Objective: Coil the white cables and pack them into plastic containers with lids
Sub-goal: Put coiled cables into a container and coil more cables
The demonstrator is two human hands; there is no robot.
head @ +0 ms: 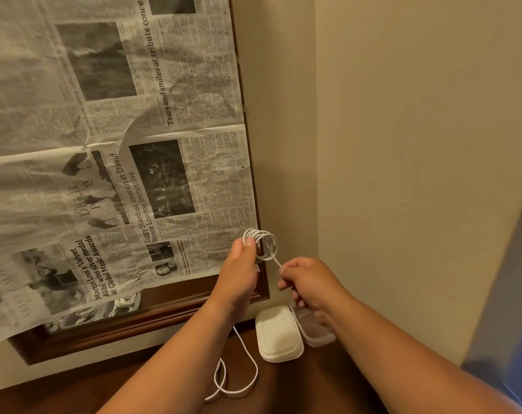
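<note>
Just above my left hand, lifted off the tabletop, stands the coil of white cable. My thumb and fingers are closed round its near edge, and its rings stand roughly upright. From the bottom of the coil one strand slants down and to the right into my right hand, which pinches it between curled fingers just beside the left. That short, taut strand is the line the next wrap turns on, I judge: the right hand feeds and the left hand takes it up.

Below my left forearm the loose tail lies in slack loops on the dark wooden tabletop, its run pointing up towards my wrists. I cannot tell where it joins. Under my right wrist sit a white-lidded container and a clear container, touching. Beyond my hands a wood-framed mirror is covered with newspaper, and a beige wall runs to the right.
</note>
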